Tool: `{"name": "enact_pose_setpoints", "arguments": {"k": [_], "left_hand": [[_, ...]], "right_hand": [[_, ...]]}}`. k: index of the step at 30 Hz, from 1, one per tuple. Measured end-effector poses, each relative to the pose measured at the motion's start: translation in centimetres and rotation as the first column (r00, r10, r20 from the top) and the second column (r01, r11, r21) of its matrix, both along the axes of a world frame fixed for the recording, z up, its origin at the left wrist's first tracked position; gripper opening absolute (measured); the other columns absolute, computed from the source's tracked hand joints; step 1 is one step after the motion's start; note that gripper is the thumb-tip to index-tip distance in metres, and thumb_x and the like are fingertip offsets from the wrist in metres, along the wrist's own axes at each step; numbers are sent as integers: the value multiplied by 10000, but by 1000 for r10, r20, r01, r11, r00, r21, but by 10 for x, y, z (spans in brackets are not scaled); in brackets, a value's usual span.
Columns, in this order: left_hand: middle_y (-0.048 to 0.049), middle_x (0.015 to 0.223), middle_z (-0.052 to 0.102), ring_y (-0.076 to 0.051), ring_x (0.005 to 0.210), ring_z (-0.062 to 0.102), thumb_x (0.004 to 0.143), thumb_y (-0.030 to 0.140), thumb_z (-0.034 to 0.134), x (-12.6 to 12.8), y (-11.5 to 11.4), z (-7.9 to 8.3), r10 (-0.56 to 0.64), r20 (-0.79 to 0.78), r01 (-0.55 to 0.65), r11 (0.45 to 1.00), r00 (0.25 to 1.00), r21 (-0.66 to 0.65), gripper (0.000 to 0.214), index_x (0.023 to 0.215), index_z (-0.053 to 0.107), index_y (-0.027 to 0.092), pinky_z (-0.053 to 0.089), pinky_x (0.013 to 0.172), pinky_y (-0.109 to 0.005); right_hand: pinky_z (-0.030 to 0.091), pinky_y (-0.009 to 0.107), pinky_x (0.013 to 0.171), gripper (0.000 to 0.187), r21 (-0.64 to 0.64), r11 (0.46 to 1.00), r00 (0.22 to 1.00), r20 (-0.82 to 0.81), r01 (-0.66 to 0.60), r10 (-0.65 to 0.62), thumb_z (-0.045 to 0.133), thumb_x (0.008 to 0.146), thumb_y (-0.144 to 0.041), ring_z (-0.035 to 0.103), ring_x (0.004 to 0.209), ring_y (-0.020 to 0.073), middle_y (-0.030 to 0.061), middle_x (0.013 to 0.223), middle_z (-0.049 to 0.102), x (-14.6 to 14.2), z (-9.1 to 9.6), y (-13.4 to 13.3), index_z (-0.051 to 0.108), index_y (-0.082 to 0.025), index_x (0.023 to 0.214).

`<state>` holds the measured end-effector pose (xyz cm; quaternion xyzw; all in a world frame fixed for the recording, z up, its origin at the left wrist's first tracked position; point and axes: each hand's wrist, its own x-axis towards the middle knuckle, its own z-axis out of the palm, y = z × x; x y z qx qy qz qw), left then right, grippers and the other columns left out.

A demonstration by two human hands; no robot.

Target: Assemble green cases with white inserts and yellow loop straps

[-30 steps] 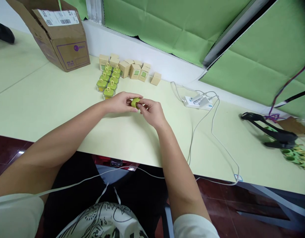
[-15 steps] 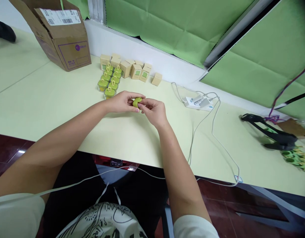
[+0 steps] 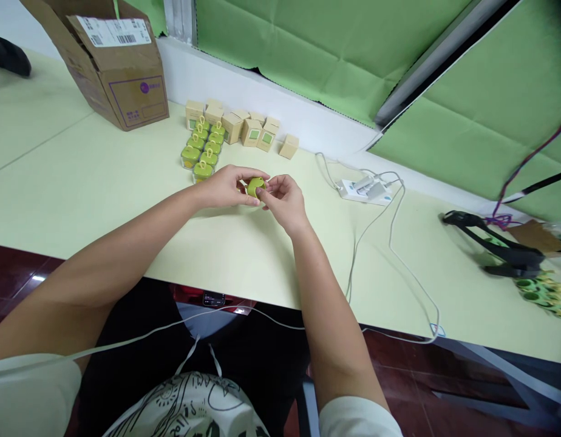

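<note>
A small green lid-like piece (image 3: 255, 185) with a curved rim is held above the table between both hands. My left hand (image 3: 224, 186) grips it from the left, thumb below and fingers above. My right hand (image 3: 287, 201) pinches its right side with the thumb on it. Fingers cover part of the piece, so its full shape is hard to make out. Just beyond my left hand stand two rows of small clear containers with green lids (image 3: 202, 170) and pale looped handles.
Several small tan cardboard boxes (image 3: 251, 132) line the wall, with one box (image 3: 288, 146) apart on the right. A large open carton (image 3: 137, 100) stands back left. A white power strip (image 3: 365, 190) with cables and a black stand (image 3: 512, 249) lie right.
The green piece has turned slightly between the fingers, and more of its face shows. My right fingers have opened a little and shifted on it; both arms stay nearly in place.
</note>
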<state>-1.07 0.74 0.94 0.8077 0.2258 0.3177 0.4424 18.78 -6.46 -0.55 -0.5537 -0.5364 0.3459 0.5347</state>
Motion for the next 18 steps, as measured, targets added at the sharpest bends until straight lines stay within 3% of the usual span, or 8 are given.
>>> {"name": "enact_pose_setpoints", "arguments": {"k": [3,7,12,18], "left_hand": [[-74,1222,832,-246,1059,762,737,353,924,1,-2,0,4,10,-4,1000,1000,20,630,1343,831,205,625,947,-371],[-87,1299,832,-285,1178,761,726,331,932,3,-4,-2,37,19,-37,999,999,26,668,1375,824,216,619,1028,-401],[-89,1308,836,-300,1222,761,734,379,950,4,-5,-3,47,33,-47,999,998,15,681,1384,818,225,606,1072,-426],[-97,1314,837,-294,1192,765,750,415,929,4,-6,-2,22,46,-23,999,999,38,681,1389,815,208,600,973,-380]], "right_hand": [[689,316,736,565,-140,977,972,-197,-159,129,994,704,-552,746,813,146,-11,942,793,-2,2,-2,622,-250,1002],[724,331,817,612,-136,950,921,-316,-280,227,1013,687,-617,765,856,147,36,1069,831,-6,2,-5,724,-230,1062],[719,313,784,658,-122,954,914,-340,-275,220,1042,640,-647,760,834,146,47,1076,831,-5,1,-5,750,-224,1050],[696,299,741,628,-125,957,913,-354,-262,204,1046,641,-610,753,807,144,37,1058,839,-5,2,-5,732,-240,1041]]}}
